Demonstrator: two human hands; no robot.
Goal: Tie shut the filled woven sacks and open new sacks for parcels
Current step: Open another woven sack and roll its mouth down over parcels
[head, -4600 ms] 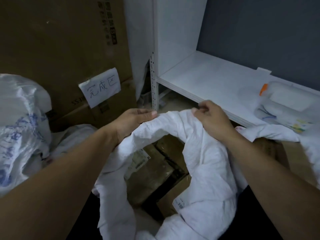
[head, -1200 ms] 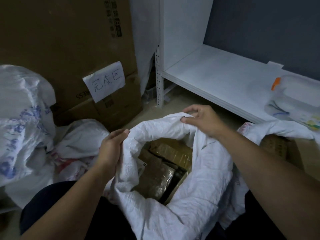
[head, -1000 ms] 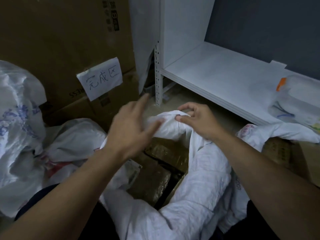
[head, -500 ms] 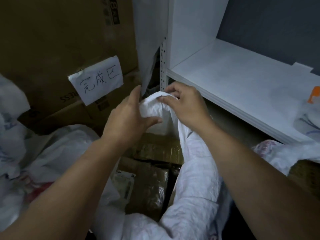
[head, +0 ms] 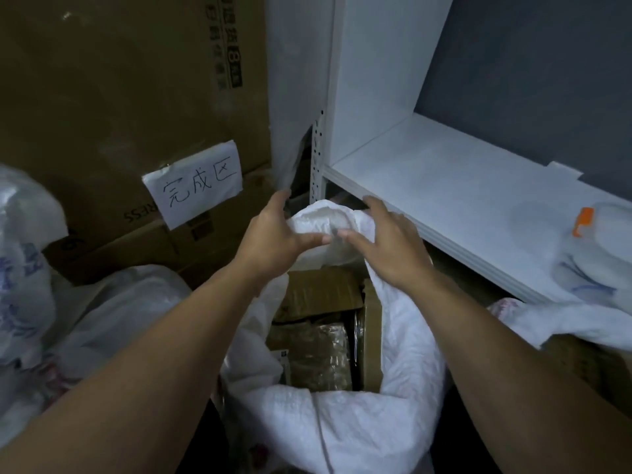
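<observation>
One filled sack (head: 393, 388) is standing near, left of the shelf (head: 444, 186), its mouth gaping over parcels (head: 318, 336). The left hand (head: 273, 237) and right hand (head: 383, 244) are gripping its bunched far rim between them. Gathering the near rim in too, before tying, is likely what is needed for a tight neck.

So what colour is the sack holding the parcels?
Plain white sack, clearest in the head view.
</observation>
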